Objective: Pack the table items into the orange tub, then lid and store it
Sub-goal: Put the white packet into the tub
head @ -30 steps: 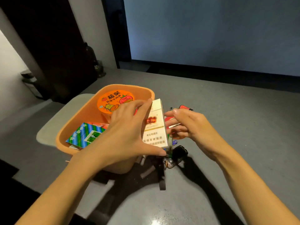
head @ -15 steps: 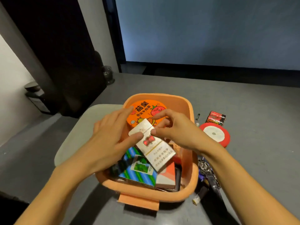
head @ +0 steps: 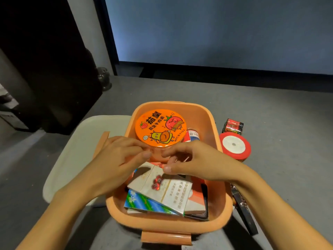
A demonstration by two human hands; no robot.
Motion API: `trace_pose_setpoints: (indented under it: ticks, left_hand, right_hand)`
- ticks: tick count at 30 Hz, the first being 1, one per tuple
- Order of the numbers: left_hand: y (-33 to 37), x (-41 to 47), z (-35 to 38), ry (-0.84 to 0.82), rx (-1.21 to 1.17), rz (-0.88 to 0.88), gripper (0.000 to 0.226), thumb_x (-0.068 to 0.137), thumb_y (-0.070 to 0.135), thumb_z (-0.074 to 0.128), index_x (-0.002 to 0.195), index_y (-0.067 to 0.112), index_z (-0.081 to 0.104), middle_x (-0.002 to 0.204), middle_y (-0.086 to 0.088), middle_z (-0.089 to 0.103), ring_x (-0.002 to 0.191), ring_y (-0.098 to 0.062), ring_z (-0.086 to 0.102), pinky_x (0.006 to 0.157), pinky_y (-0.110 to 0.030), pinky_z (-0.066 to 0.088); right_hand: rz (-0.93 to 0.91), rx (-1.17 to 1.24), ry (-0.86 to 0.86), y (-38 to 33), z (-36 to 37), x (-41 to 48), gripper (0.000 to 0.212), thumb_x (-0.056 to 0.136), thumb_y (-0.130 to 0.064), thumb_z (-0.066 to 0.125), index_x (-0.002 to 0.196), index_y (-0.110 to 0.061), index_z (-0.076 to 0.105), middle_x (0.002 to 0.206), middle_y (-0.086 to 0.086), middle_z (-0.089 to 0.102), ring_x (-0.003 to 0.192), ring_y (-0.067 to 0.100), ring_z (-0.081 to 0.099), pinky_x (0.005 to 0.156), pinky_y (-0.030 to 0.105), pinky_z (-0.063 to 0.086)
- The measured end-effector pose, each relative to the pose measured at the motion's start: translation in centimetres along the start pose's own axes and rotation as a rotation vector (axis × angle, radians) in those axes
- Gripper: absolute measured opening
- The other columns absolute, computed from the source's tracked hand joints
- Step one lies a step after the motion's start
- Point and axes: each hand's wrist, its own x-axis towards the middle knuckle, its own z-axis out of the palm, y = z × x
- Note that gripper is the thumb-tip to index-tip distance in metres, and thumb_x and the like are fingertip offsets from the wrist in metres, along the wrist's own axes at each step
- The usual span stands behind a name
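Orange tub (head: pixel 214 121) holds white carton (head: pixel 167 192); both hands hover empty, fingers loosely curled.

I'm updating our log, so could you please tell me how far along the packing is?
Done: the noodle cup, white carton and blue-green box lie in the orange tub. In hand: both hands hover over the carton, apparently empty. Left: the batteries and red ribbon spool beside the tub, then the pale lid.
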Motion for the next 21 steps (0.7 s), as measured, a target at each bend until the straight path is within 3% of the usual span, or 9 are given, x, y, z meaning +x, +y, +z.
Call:
trace_pose_setpoints:
  ticks: [3, 7, 9, 11, 16, 18, 21]
  left_hand:
    - [0.1, 0.1, 0.3, 0.04, -0.012, 0.012, 0.068, 0.08, 0.073, 0.011, 0.095, 0.037, 0.067, 0.104, 0.024, 0.057, 0.1, 0.008, 0.049, 0.092, -0.006, 0.02]
    - [0.8, 0.2, 0.5, 0.059, -0.002, 0.077, 0.066, 0.084, 0.069, 0.013, 0.099, 0.033, 0.066, 0.1, 0.024, 0.058, 0.095, 0.006, 0.049, 0.09, -0.002, 0.015]
    - [1.3, 0.3, 0.6, 0.068, -0.002, 0.062, 0.069, 0.082, 0.072, 0.01, 0.11, 0.033, 0.061, 0.103, 0.025, 0.055, 0.096, 0.003, 0.047, 0.089, 0.001, 0.011]
    - [1.9, 0.4, 0.8, 0.081, 0.018, 0.035, 0.072, 0.078, 0.076, 0.008, 0.123, 0.038, 0.049, 0.11, 0.026, 0.048, 0.1, 0.003, 0.041, 0.088, 0.004, 0.003]
    - [4.5, 1.6, 2.4, -0.066, -0.126, -0.002, 0.068, 0.063, 0.086, 0.026, 0.125, 0.063, 0.012, 0.126, 0.04, 0.026, 0.12, 0.009, 0.026, 0.098, -0.02, 0.023]
    - [5.9, 1.9, 3.2, -0.123, -0.183, 0.029, 0.071, 0.063, 0.084, 0.031, 0.127, 0.065, 0.004, 0.135, 0.034, 0.026, 0.125, 0.009, 0.023, 0.101, -0.022, 0.024]
    - [7.3, 2.2, 3.9, -0.181, -0.198, 0.044, 0.076, 0.065, 0.083, 0.03, 0.13, 0.063, -0.005, 0.148, 0.023, 0.021, 0.136, -0.004, 0.018, 0.112, -0.038, 0.022]
  right_hand:
    - [-0.003, -0.104, 0.016, 0.0, 0.9, 0.2, 0.04, 0.073, -0.043, 0.073, 0.11, -0.032, 0.062, 0.081, -0.016, 0.065, 0.073, -0.003, 0.061, 0.066, 0.018, 0.049]
    - [-0.014, 0.003, 0.086, 0.2, 0.4, -0.6, 0.021, 0.075, -0.027, 0.075, 0.094, -0.03, 0.068, 0.077, -0.012, 0.067, 0.07, 0.002, 0.061, 0.062, 0.016, 0.048]
    - [-0.005, 0.054, 0.147, 0.2, -0.8, -1.6, 0.021, 0.075, -0.02, 0.075, 0.085, -0.037, 0.066, 0.072, -0.015, 0.068, 0.068, 0.001, 0.065, 0.056, 0.012, 0.047]
    - [0.015, 0.099, 0.227, 0.4, -2.0, -2.7, 0.022, 0.075, -0.017, 0.074, 0.085, -0.035, 0.066, 0.073, -0.008, 0.071, 0.069, 0.008, 0.069, 0.056, 0.019, 0.054]
    - [0.053, 0.129, 0.436, 0.8, -3.1, -5.3, 0.036, 0.073, -0.022, 0.074, 0.102, -0.035, 0.057, 0.075, 0.002, 0.068, 0.069, 0.016, 0.07, 0.061, 0.035, 0.058]
    - [0.077, 0.061, 0.425, 1.0, -2.7, -6.0, 0.047, 0.075, -0.022, 0.073, 0.109, -0.043, 0.048, 0.075, 0.0, 0.063, 0.072, 0.015, 0.068, 0.067, 0.038, 0.058]
    - [0.142, -0.067, 0.372, 1.2, -2.2, -6.8, 0.059, 0.077, -0.024, 0.065, 0.121, -0.051, 0.037, 0.084, -0.006, 0.063, 0.078, 0.009, 0.066, 0.07, 0.032, 0.058]
